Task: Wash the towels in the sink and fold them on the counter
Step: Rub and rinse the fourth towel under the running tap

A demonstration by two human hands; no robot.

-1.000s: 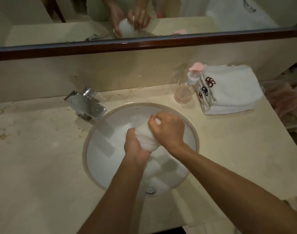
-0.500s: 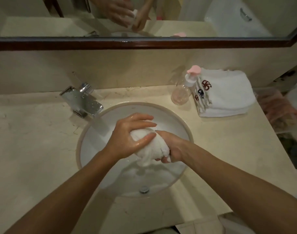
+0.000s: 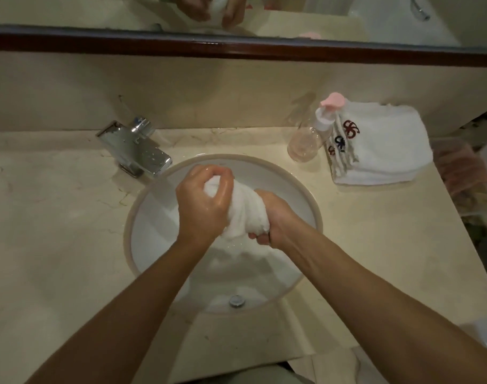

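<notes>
Bathroom: round sink (image 3: 142,217) in marble counter (image 3: 56,231), faucet (image 3: 137,151), mirror (image 3: 98,9).

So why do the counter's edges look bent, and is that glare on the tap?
Head view: the wide-angle lens bows the counter edge and the mirror frame; warm dim light leaves soft shadows in the sink under the wet towel; bright glints sit on the chrome faucet and the wet left hand; the corners look soft.

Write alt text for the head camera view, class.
Both hands, left hand and right hand, grip a wet white towel over the round sink. Folded towels and a pump bottle sit on the counter.
</notes>
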